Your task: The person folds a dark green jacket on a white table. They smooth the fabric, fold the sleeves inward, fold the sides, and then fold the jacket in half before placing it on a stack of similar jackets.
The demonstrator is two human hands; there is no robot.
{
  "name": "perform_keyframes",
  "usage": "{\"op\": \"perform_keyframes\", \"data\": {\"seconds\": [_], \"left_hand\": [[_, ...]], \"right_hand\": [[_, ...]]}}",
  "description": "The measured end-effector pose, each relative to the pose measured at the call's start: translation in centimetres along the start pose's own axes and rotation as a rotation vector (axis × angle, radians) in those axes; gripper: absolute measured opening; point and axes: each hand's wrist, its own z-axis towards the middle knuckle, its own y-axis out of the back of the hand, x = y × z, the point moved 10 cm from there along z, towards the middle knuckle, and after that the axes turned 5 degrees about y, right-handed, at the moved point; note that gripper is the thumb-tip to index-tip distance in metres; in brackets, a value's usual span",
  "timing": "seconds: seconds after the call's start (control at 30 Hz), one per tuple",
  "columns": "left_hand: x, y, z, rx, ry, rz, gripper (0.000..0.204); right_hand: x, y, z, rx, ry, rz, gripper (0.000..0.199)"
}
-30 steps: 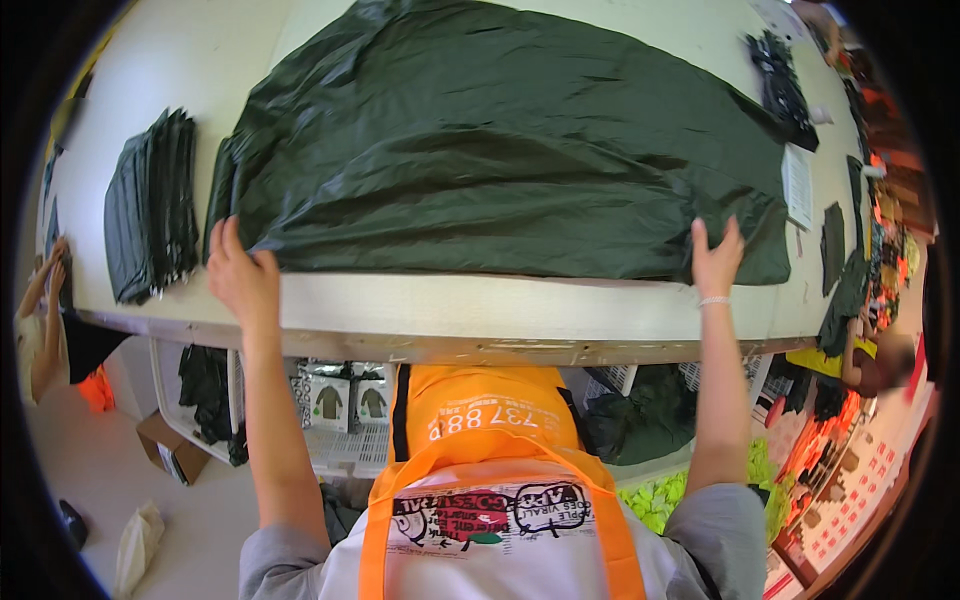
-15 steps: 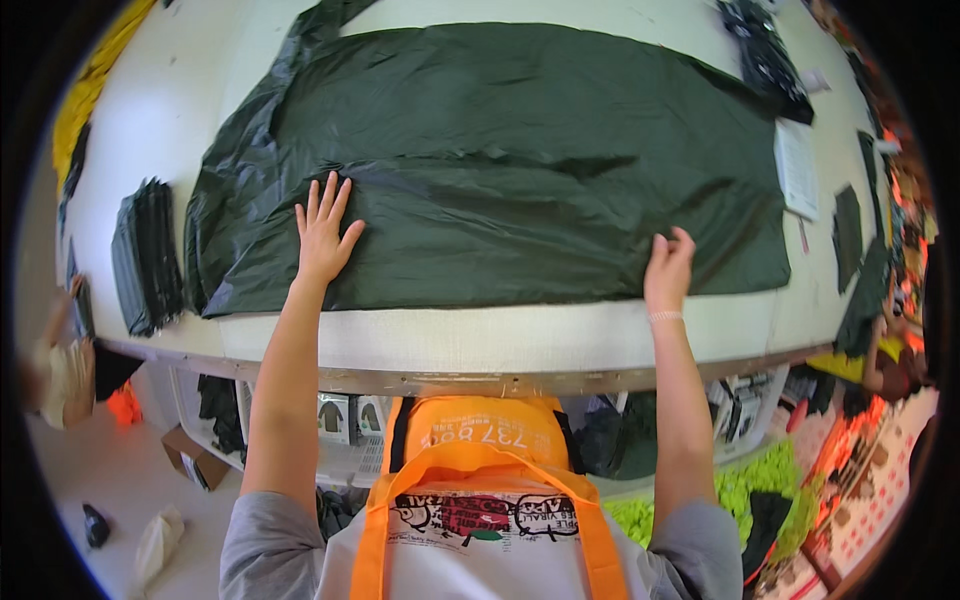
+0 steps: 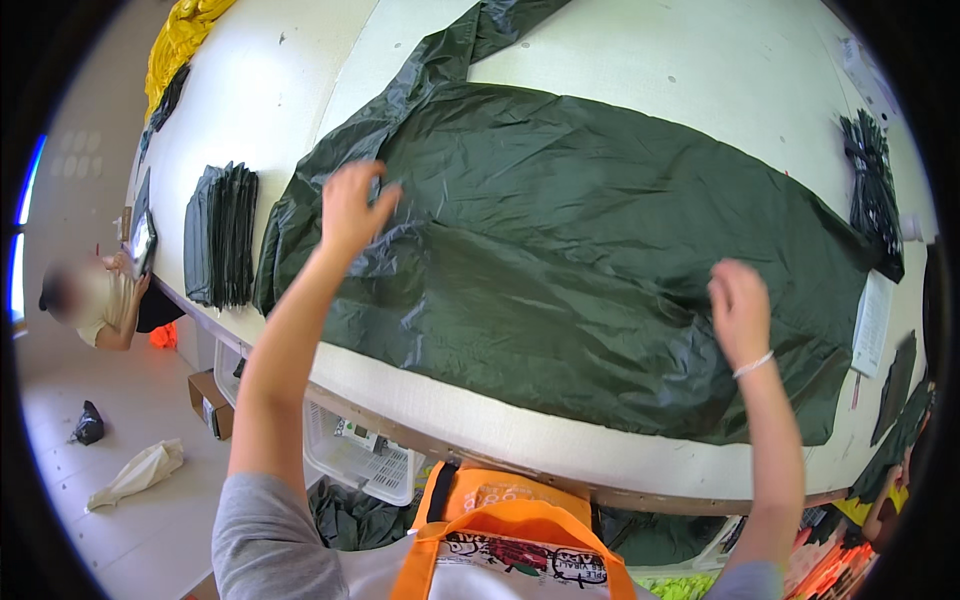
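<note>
A dark green, shiny waterproof garment (image 3: 560, 230), apparently a raincoat, lies spread across the white table with a sleeve (image 3: 440, 60) reaching toward the far side. Over its left part is my left hand (image 3: 350, 208), fingers bent and thumb apart, slightly blurred; nothing shows in its grasp. My right hand (image 3: 742, 310) is at the right part of the garment with its fingers curled together. Whatever is between those fingertips is hidden. Creases run through the cloth between both hands.
A stack of folded dark green pieces (image 3: 220, 235) lies left of the garment. At the right are a tied dark bundle (image 3: 872, 190) and a white printed sheet (image 3: 872, 322). Yellow cloth (image 3: 180, 50) is at the far left. Another person (image 3: 100, 300) is beyond the left edge. A white basket (image 3: 360, 460) sits below the table.
The view has turned and shifted, so the garment appears tilted. My left hand has gone from flat and spread on the cloth to bent fingers. My right hand stays at the garment's right part.
</note>
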Motion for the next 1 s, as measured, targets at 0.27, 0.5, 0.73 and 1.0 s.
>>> {"op": "perform_keyframes", "data": {"seconds": [0.27, 0.5, 0.73, 1.0], "left_hand": [[11.1, -8.8, 19.3, 0.328, 0.397, -0.031, 0.114], [6.8, -5.0, 17.2, 0.19, 0.084, 0.196, 0.046], [15.0, 8.8, -8.2, -0.431, -0.085, -0.212, 0.038], [7.7, -1.5, -19.8, 0.109, 0.092, -0.063, 0.041]], "right_hand": [[-16.9, -3.8, 12.9, 0.552, -0.311, -0.651, 0.08], [-22.2, 3.1, 6.6, 0.629, -0.22, -0.71, 0.032], [-8.6, 17.5, -10.4, 0.034, 0.032, -0.744, 0.059], [-11.4, 4.3, -28.0, 0.17, -0.467, -0.62, 0.071]]}}
